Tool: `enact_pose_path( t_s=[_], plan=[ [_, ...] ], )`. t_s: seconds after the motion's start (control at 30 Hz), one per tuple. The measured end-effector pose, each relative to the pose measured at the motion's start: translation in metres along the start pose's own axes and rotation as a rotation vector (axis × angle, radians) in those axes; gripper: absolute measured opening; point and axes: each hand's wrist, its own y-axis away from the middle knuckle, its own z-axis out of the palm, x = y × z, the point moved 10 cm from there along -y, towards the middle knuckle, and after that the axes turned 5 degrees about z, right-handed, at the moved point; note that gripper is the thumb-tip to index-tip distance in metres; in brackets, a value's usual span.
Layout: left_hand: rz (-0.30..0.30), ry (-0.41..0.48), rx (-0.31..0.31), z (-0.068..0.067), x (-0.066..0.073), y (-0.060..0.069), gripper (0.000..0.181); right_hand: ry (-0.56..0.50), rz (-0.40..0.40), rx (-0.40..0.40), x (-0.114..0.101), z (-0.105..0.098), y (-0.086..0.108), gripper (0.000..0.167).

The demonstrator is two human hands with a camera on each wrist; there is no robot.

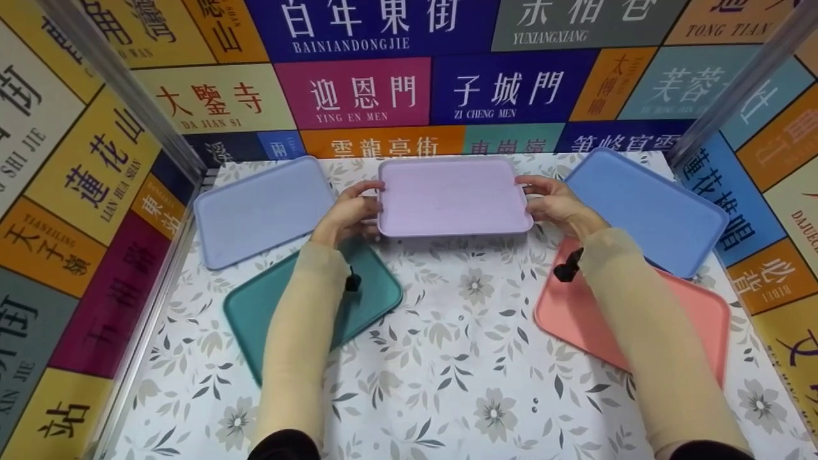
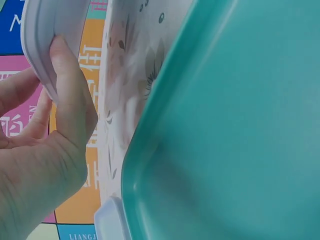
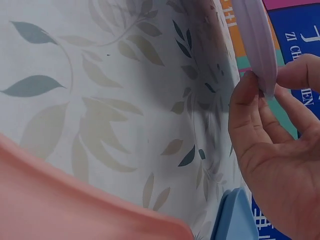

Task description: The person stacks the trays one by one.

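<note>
Keeping both ends level seemed best while the left grip [image 1: 350, 216] and right grip [image 1: 563, 207] pinched the lilac tray [image 1: 455, 198] by its short ends above the desk's [image 1: 473, 332] far side, since a pale-blue tray [image 1: 263, 211] and blue tray [image 1: 648, 211] flanked it closely and a green tray [image 1: 374, 284] and coral tray [image 1: 572, 310] lay beneath the forearms [image 1: 297, 358].

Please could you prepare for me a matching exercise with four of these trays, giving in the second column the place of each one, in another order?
Trays:
1. Pinkish-lilac tray
2. Green tray
3. Coral tray
4. Deeper blue tray

Places:
A. nearer right, partly hidden by the right forearm
B. held between left hand and right hand
C. far right
D. left side, partly hidden by the left forearm

Pairs: 1-B, 2-D, 3-A, 4-C
</note>
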Motion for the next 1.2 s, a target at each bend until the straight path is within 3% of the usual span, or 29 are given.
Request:
enact_pose_path(
  t_s=[0.27,0.47,0.57,0.7,0.77,0.93,1.1,1.2],
  plan=[
    [0.092,0.149,0.007,0.002,0.002,0.000,0.053,-0.160,-0.038,-0.024,-0.003,-0.002,0.007,0.085],
    [0.123,0.171,0.006,0.003,0.004,0.004,0.055,-0.290,-0.090,0.030,-0.005,-0.005,0.016,0.076],
    [0.144,0.173,0.007,0.004,0.003,0.007,0.056,-0.436,-0.116,0.111,-0.002,-0.004,0.023,0.060],
    [0.168,0.190,0.029,0.003,0.000,0.009,0.056,-0.626,-0.171,0.297,0.003,0.003,0.035,0.040],
    [0.173,0.202,0.048,0.002,-0.001,0.010,0.056,-0.673,-0.212,0.394,0.005,0.009,0.042,0.037],
    [0.190,0.240,0.101,0.001,-0.003,0.011,0.058,-0.711,-0.295,0.561,0.007,0.036,0.058,0.051],
    [0.199,0.271,0.136,0.005,-0.004,0.012,0.057,-0.792,-0.360,0.620,0.007,0.072,0.066,0.074],
    [0.211,0.277,0.143,0.011,-0.004,0.012,0.058,-0.822,-0.376,0.636,0.009,0.091,0.066,0.080]
  ],
)
